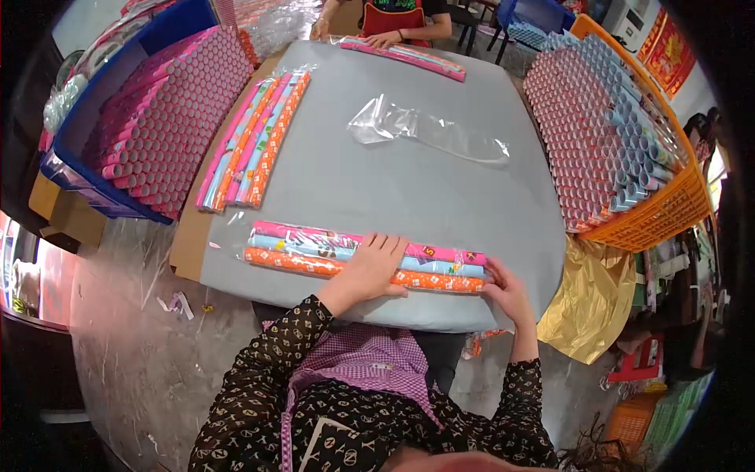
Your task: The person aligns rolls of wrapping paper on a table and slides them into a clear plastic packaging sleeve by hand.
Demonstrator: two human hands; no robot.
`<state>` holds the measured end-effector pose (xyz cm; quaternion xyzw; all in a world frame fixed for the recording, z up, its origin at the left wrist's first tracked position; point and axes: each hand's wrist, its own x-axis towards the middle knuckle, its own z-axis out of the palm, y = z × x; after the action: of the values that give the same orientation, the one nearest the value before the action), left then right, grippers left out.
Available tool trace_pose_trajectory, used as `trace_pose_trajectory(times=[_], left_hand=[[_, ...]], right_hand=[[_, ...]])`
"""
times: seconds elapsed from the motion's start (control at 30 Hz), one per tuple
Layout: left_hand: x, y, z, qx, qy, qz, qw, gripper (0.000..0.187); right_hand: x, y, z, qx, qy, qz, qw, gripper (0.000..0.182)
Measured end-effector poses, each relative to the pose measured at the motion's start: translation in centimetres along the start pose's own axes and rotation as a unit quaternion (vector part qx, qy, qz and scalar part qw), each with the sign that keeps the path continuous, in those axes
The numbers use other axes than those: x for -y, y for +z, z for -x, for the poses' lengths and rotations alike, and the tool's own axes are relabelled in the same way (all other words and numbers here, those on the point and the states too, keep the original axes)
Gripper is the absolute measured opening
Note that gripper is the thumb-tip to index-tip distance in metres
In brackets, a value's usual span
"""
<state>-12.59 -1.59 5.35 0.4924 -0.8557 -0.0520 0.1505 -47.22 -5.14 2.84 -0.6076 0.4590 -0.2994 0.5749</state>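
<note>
— Where's the pack of rolls (444, 267)?
— On the grey table (354, 189), right under the fingers of the left hand (370, 267): pink, blue and orange rolls side by side in clear plastic.
— How do those fingers sit?
— Laid flat across the rolls, close together, with the thumb held apart. The right hand (510, 293) curves round the right-hand end, its thumb and fingers touching there; I can't tell whether they pinch the plastic.
— And around them?
— A crumpled clear bag (377, 126) lies well ahead of the fingers, and two more packs (271, 141) lie ahead and to their left. Farther left stands a blue crate (98, 197) of pink tubes (181, 110); off beyond the right fingers, an orange crate (661, 212) of stacked tubes (574, 134).
— Anyone else?
— Straight ahead, across the table, a co-worker's hand (385, 39) touches another pack (413, 61).
</note>
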Motion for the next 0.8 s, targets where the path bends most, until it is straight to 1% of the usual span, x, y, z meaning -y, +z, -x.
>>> trace_pose_trajectory(times=[0.1, 0.2, 0.27, 0.33, 0.37, 0.4, 0.47, 0.5, 0.53, 0.6, 0.67, 0.7, 0.73, 0.77, 0.8], left_hand=[[0.1, 0.2, 0.0, -0.004, 0.002, 0.002, 1.0, 0.094], [0.2, 0.3, 0.1, -0.001, 0.002, 0.007, 1.0, 0.094], [0.2, 0.2, 0.1, -0.023, 0.013, 0.011, 1.0, 0.093], [0.1, 0.4, 0.2, -0.019, -0.002, 0.013, 1.0, 0.093], [0.1, 0.3, 0.3, -0.021, 0.001, 0.018, 1.0, 0.093], [0.1, 0.2, 0.3, -0.024, 0.004, 0.022, 0.999, 0.093], [0.3, 0.7, 0.3, -0.024, -0.01, 0.028, 0.999, 0.093], [0.4, 0.9, 0.4, -0.035, -0.001, 0.021, 0.999, 0.093], [0.4, 1.2, 0.5, -0.046, 0.006, 0.014, 0.999, 0.093], [0.2, 1.3, 0.4, -0.05, -0.02, 0.021, 0.998, 0.092], [0.3, 1.1, 0.6, -0.052, 0.015, 0.014, 0.998, 0.09], [0.3, 1.4, 0.6, -0.051, -0.004, 0.023, 0.998, 0.09], [0.3, 1.6, 0.6, -0.057, 0.005, 0.02, 0.998, 0.089], [0.3, 1.6, 0.6, -0.065, 0.017, 0.014, 0.998, 0.088], [0.2, 1.6, 0.6, -0.065, 0.006, 0.017, 0.998, 0.088]], right_hand=[[-0.3, -0.3, -0.3, 0.011, -0.006, -0.021, 1.0, 0.066], [-0.2, -0.2, -0.4, -0.005, -0.008, -0.015, 1.0, 0.065], [0.3, 0.0, -0.5, -0.027, -0.011, -0.011, 1.0, 0.064], [1.1, 0.3, -0.4, -0.029, 0.008, -0.016, 0.999, 0.063], [1.4, 0.6, -0.4, -0.039, 0.021, -0.025, 0.999, 0.063], [1.4, 0.8, -0.4, -0.027, 0.027, -0.021, 0.999, 0.063], [1.4, 1.0, -0.3, -0.054, 0.013, -0.02, 0.998, 0.062], [0.8, 0.7, -0.4, -0.036, 0.001, -0.028, 0.999, 0.062], [0.9, 0.9, -0.4, -0.024, 0.009, -0.024, 0.999, 0.062], [1.3, 1.3, -0.3, -0.071, 0.009, -0.017, 0.997, 0.061], [1.9, 1.6, -0.3, -0.043, 0.028, -0.011, 0.999, 0.06], [2.1, 1.9, -0.2, -0.061, 0.022, -0.007, 0.998, 0.059], [2.2, 2.2, -0.1, -0.081, 0.015, -0.004, 0.997, 0.059], [2.1, 2.2, -0.2, -0.072, 0.01, -0.007, 0.997, 0.057], [1.9, 2.3, -0.3, -0.062, 0.015, -0.003, 0.998, 0.057]])
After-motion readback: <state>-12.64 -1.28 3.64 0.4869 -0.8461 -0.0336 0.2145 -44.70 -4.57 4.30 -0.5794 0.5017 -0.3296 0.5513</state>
